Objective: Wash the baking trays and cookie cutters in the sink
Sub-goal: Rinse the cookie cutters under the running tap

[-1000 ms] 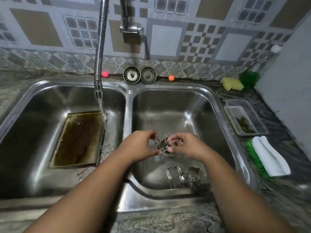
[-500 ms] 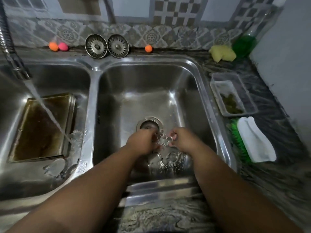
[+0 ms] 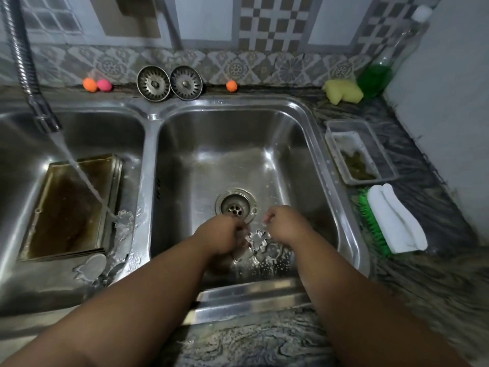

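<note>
Several metal cookie cutters point(image 3: 264, 247) lie on the floor of the right sink basin point(image 3: 304, 144), just in front of the drain point(image 3: 235, 205). My left hand point(image 3: 222, 238) reaches down onto them, its curled fingers on a flower-shaped cutter point(image 3: 260, 235). My right hand point(image 3: 287, 226) hovers just right of that cutter with loosely curled fingers and nothing visible in them. A stained baking tray point(image 3: 68, 207) lies in the left basin. Two more cutters point(image 3: 124, 218) point(image 3: 91, 266) sit beside it.
The hose tap point(image 3: 45, 115) runs water into the left basin by the tray's corner. Two strainers point(image 3: 153, 83) stand on the back ledge. On the right counter are a yellow sponge point(image 3: 342, 91), a green soap bottle point(image 3: 375, 78), a plastic tub point(image 3: 360, 152) and a brush under a white cloth point(image 3: 394, 221).
Both hands have lowered the flower-shaped cutter to the pile on the basin floor. My right hand has let go of it and drawn slightly away.
</note>
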